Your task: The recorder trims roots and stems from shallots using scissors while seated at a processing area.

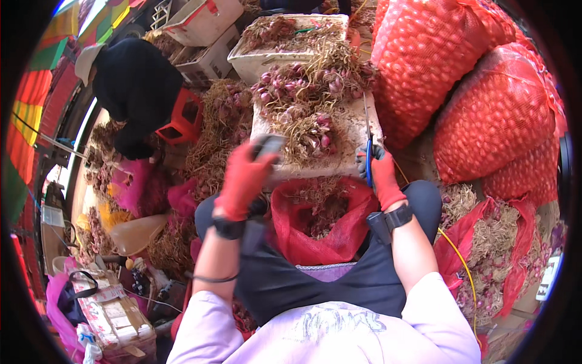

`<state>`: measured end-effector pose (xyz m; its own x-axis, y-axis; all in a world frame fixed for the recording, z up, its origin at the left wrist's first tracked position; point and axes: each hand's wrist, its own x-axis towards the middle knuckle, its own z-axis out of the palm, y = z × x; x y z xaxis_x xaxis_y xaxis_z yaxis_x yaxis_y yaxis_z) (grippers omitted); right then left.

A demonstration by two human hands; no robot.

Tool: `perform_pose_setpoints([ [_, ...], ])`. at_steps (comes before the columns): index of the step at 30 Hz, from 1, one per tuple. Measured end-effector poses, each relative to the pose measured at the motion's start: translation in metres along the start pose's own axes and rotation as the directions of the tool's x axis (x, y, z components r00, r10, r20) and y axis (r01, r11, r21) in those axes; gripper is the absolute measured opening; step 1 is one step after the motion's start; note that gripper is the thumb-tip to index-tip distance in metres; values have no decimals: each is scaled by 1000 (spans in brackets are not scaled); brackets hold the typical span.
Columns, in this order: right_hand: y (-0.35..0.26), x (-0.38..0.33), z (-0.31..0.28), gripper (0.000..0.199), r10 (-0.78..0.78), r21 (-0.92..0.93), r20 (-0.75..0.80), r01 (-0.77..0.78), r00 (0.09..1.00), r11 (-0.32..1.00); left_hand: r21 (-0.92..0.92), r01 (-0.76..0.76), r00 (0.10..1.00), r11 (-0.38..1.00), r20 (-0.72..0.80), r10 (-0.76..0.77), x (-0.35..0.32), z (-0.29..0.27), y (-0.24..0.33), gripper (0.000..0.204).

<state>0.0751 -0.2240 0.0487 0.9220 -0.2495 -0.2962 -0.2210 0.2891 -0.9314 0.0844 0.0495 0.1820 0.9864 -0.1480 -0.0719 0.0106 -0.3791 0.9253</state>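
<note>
My left hand [247, 173], in a red glove with grey fingers, hovers over the near left corner of a white foam box [356, 121]. Motion smears its fingers, so I cannot make out whether they hold anything. On the box lies a bunch of purple shallots with dry stalks [312, 134], just right of that hand. A larger heap of shallots [285, 85] sits behind it. My right hand [383, 173], gloved alike, is closed around the blue handles of long scissors [368, 155], blades pointing away from me along the box's right side.
An open red mesh bag [288, 221] with dry trimmings sits between my knees. Full red mesh sacks of shallots [497, 115] stand at the right. Another person [136, 85] in dark clothes bends near a red stool [185, 115]. A yellow cord [461, 258] runs along my right.
</note>
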Motion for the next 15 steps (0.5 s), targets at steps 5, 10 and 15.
perform_pose_setpoints([
  [5, 9, 0, 5, 8, -21, 25, -80, 23, 997, 999, 551, -445, 865, 706, 59, 499, 70, 127, -25, 23],
  [10, -2, -6, 3, 15, -63, -24, -58, 62, 996, 998, 914, -244, 956, 324, 170, 240, 158, 136, -27, 38],
  [15, -4, -2, 1, 27, -87, -205, -90, 67, 992, 976, 941, -308, 936, 138, 325, -131, 163, 134, -11, 52],
])
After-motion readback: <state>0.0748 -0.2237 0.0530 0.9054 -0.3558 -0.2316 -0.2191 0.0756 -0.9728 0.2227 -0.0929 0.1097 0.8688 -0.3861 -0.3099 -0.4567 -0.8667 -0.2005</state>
